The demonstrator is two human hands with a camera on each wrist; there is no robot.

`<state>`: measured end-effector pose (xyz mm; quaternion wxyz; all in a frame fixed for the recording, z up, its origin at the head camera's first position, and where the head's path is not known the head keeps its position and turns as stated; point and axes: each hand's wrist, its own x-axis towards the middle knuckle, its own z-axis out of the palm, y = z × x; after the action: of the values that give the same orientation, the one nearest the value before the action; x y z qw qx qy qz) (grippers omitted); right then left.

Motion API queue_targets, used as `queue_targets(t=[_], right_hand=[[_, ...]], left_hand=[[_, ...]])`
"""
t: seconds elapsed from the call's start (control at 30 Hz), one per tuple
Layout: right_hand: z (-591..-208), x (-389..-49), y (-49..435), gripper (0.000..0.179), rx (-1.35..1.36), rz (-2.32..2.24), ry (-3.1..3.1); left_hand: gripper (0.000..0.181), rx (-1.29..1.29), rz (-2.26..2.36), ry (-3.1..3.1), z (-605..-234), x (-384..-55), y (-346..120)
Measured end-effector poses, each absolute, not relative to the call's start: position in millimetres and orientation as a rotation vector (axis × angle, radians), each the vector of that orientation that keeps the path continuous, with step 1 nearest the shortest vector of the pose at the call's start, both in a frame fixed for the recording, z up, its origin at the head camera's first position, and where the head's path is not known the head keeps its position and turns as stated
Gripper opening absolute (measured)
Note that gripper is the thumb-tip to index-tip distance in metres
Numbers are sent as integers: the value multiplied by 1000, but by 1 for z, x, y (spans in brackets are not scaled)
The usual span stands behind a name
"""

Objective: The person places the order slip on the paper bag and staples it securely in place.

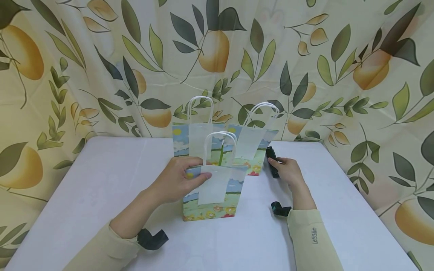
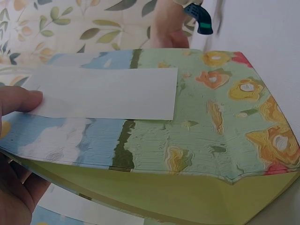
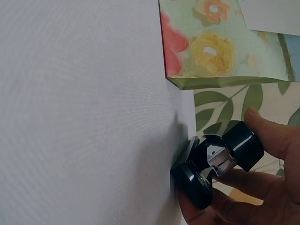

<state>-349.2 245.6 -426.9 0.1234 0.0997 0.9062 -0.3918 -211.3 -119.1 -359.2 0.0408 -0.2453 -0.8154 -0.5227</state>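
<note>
My left hand [image 1: 179, 178] grips the upper left edge of the front paper gift bag [image 1: 235, 188], which has a sky-and-flowers print and white twisted handles. Its thumb [image 2: 33, 101] presses on the white paper patch [image 2: 108, 93] at the bag's top; the other fingers are behind the edge. My right hand [image 1: 288, 175] holds a black stapler [image 3: 243, 145] by the table, right of the bags. In the right wrist view the stapler's jaws stand apart, with no paper between them. Something green and thin [image 1: 221, 153] shows between the front bag's handles.
Two similar bags stand behind: one at back left [image 1: 180, 141], partly covered by the front bag and hand, another at back right [image 1: 267, 141]. All are on a white-covered table [image 1: 118, 169]. A fruit-and-leaf patterned cloth [image 1: 257, 22] hangs around the table. Black wrist devices [image 1: 152, 239] sit at both cuffs.
</note>
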Motion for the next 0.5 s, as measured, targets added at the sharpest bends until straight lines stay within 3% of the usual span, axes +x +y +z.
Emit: queue_targets(t=[0.5], right_hand=[[-423,-348,243,70,379,-1067,2641]], left_hand=[[29,-754,-1549,-2475,-361,-212,-119]])
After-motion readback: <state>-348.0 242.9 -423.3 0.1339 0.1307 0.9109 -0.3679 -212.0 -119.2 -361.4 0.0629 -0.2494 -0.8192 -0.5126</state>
